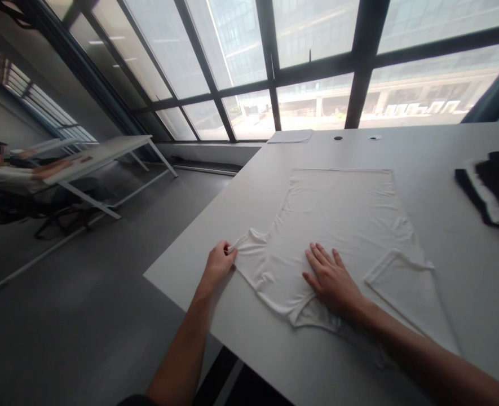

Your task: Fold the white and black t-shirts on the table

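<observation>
Head view. Lying on the white table (pixel 215 225), centre to lower right of frame: white T-shirt (pixel 338 217), hem (pixel 342 170) toward the windows (pixel 241 51), neckline (pixel 300 312) toward the near edge, so within easy reach at the collar end.

Lower centre-left of frame: pinching the sleeve end (pixel 244 255) between thumb and curled fingers of the left hand (pixel 221 260); gripping only the edge, likely to keep that side drawn out. Lower centre-right: resting the right hand (pixel 331 281) palm down on the cloth above the neckline, fingers slightly spread; probably anchoring against slip on a smooth top. Right of that hand: other sleeve (pixel 397 279), lying inward across the body, held by neither hand.

Right edge of frame: stack of folded garments (pixel 497 189), dark and white, set well apart, presumably to leave room for the spread cloth. Top centre, by the far edge: papers (pixel 290 136), clear of the hem. Far left: another person (pixel 10 176), seated at a second table (pixel 105 151).
</observation>
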`<state>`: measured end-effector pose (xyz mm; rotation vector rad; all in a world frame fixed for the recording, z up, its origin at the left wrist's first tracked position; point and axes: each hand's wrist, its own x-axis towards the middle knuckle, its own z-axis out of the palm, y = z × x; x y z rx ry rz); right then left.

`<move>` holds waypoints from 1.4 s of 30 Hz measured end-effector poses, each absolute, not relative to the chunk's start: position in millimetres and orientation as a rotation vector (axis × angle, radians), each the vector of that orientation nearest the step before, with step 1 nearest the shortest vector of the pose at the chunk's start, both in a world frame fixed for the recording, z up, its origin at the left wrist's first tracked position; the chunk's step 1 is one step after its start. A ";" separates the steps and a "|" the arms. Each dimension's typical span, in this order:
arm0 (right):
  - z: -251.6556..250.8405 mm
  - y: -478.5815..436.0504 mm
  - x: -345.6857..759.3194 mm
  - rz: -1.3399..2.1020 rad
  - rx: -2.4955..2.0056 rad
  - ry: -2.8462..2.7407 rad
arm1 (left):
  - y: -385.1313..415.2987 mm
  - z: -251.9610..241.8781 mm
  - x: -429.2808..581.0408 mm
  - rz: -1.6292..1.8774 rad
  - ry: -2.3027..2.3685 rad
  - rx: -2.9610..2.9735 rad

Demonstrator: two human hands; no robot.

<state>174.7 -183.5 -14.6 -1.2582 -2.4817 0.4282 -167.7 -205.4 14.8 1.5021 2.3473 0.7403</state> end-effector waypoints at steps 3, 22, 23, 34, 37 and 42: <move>-7.1 -182.9 172.7 0.694 -1.131 -2.290 | -204.3 23.3 -156.8 1.025 2.280 1.489; -5.9 -180.8 162.4 2.198 -0.705 -0.832 | -127.9 46.7 -99.2 0.868 1.464 2.012; -6.8 -180.7 162.0 2.197 -0.715 -0.815 | -126.5 43.2 -99.9 0.844 1.445 2.046; 6.8 -182.6 165.5 1.999 -0.581 -0.994 | -155.6 19.4 -97.3 0.734 1.108 2.330; 0.2 -181.2 162.8 1.920 -0.741 -1.037 | -165.0 13.2 -99.3 0.437 1.191 2.487; -4.1 -181.5 160.8 1.738 -0.983 -1.285 | -171.6 17.4 -99.8 0.306 1.288 2.544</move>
